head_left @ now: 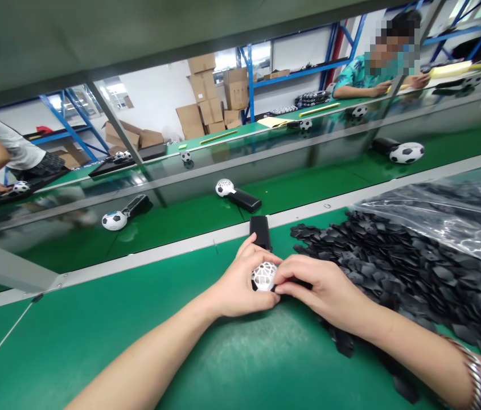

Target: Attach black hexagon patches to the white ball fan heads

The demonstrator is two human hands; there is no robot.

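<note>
A handheld fan with a soccer-ball head [263,275] lies on the green work table [138,319], its white grille facing up and its black handle [259,232] pointing away from me. Thumb and fingers of my left hand [240,282] are curled around the ball head from the left. My right hand [321,287] pinches at the head's right edge, fingertips touching it. What lies between those fingertips is hidden. To the right spreads a large heap of small black flat pieces [377,267], partly behind my right forearm.
Beyond a pale metal rail [167,247] runs a green conveyor belt [180,228] carrying similar ball-headed fans [114,220]. Clear plastic film [445,210] covers part of the heap. A slanted post [5,267] stands left. Two people work across the line, one [364,80] at right.
</note>
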